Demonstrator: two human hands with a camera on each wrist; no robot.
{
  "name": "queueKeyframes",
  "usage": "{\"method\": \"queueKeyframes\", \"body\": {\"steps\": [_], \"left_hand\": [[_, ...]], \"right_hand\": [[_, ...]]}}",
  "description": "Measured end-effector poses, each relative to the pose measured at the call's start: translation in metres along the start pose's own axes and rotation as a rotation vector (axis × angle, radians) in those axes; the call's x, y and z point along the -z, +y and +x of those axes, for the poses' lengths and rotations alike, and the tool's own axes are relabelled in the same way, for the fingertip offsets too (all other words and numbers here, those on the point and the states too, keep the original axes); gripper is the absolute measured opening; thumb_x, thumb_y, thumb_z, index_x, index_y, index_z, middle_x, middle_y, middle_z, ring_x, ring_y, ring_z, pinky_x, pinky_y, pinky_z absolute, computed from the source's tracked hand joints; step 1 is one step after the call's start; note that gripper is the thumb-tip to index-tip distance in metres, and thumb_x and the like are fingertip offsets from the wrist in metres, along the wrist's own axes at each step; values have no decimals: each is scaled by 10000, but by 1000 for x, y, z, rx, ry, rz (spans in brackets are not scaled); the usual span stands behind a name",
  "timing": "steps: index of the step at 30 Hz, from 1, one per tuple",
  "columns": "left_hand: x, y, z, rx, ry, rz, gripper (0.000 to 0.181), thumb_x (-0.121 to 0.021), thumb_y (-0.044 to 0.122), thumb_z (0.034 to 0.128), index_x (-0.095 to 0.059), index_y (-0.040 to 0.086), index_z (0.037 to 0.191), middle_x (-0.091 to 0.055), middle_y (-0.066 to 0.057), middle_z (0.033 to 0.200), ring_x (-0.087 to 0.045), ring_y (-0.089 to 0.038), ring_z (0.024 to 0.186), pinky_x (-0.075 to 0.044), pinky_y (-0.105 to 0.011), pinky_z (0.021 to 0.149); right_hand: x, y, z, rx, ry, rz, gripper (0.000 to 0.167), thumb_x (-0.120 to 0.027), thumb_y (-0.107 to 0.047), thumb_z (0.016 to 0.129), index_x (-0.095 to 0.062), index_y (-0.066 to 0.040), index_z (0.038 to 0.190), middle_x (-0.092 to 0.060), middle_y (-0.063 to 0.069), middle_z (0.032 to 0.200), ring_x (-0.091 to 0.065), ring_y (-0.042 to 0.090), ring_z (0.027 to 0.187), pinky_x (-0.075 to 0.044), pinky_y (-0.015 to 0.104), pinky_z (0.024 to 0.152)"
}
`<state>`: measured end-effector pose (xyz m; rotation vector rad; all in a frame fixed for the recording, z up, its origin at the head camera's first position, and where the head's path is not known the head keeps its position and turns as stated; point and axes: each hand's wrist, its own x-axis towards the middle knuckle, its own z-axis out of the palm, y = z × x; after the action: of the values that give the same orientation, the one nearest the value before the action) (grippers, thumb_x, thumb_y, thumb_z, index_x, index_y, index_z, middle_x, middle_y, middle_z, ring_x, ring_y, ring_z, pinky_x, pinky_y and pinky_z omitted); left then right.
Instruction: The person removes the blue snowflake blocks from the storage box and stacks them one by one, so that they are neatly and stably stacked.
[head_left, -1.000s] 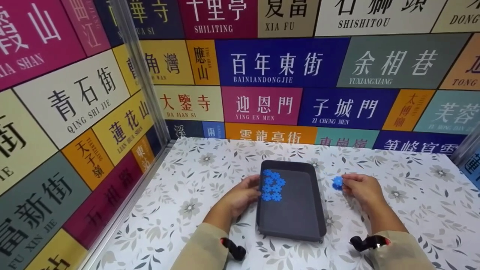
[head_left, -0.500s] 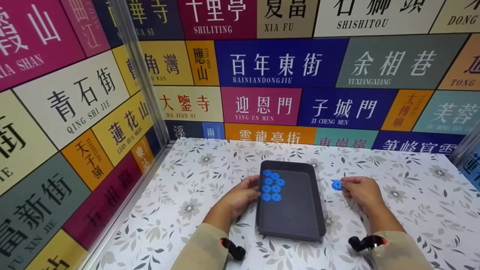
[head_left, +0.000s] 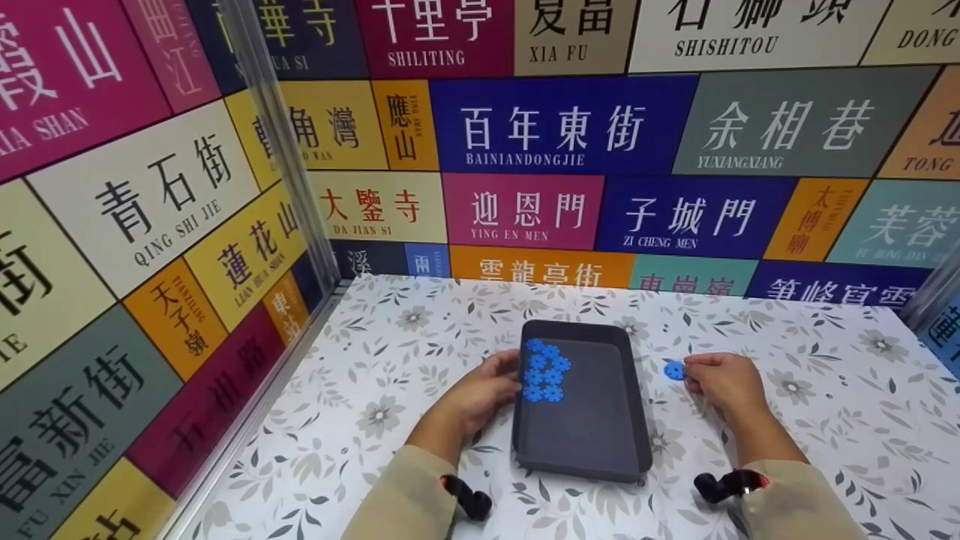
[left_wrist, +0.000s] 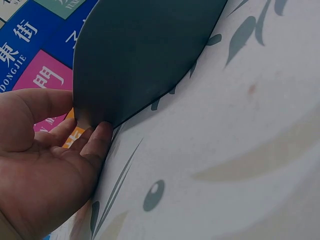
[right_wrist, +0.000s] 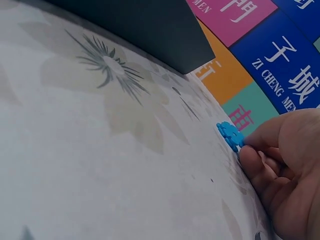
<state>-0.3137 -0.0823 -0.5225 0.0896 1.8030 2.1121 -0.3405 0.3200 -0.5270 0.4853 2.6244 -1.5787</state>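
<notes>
Head view shows a wall of coloured name panels [head_left: 562, 127] behind the dark tray [head_left: 589, 427], which lies on the flower-printed tablecloth [head_left: 862, 427]. At left of the tray is the left hand [head_left: 474, 397]; it holds the tray's left side, the thumb reaching the rim and fingers touching the outer wall. Inside the tray, along its left wall in the far half, a group of small blue flower pieces [head_left: 546, 373] lies close together. To the right of the tray, apart from it, one blue flower [head_left: 673, 370] sits at the fingertips of the right hand [head_left: 727, 381], just left of that hand. The right hand grasps this blue flower between thumb and finger, low over the cloth.
</notes>
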Motion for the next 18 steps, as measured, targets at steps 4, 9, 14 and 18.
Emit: {"method": "queueKeyframes", "body": {"steps": [4, 9, 14, 18], "left_hand": [[0, 0, 0, 8, 4, -1, 717, -591, -65, 913, -430, 57, 1600, -435, -167, 1676, -484, -343, 1513, -447, -436, 1198], [0, 0, 0, 13, 11, 3, 718, -597, -62, 914, -437, 70, 1602, -446, -159, 1673, -512, -330, 1489, -465, -423, 1171], [1, -1, 1, 3, 2, -1, 705, -592, -69, 907, -445, 48, 1587, -447, -165, 1654, -521, -319, 1465, -486, -362, 1092], [1, -3, 3, -6, -3, -7, 702, -595, -67, 904, -441, 31, 1582, -436, -175, 1648, -501, -324, 1478, -481, -345, 1075]], "right_hand": [[1, -1, 0, -6, -11, -20, 385, -703, -255, 1004, -731, -1, 1293, -759, -88, 883, -711, 60, 757, -584, 221, 695], [1, -2, 0, -17, -18, -44, 393, -696, -269, 1007, -732, -6, 1298, -762, -85, 880, -706, 57, 763, -574, 222, 690], [0, -3, 0, -20, -11, -43, 402, -702, -271, 1000, -732, -3, 1298, -760, -94, 882, -708, 49, 758, -576, 214, 691], [-1, -3, 0, -20, 5, -40, 409, -717, -269, 987, -730, 4, 1291, -763, -76, 903, -711, 49, 756, -576, 211, 689]]}}
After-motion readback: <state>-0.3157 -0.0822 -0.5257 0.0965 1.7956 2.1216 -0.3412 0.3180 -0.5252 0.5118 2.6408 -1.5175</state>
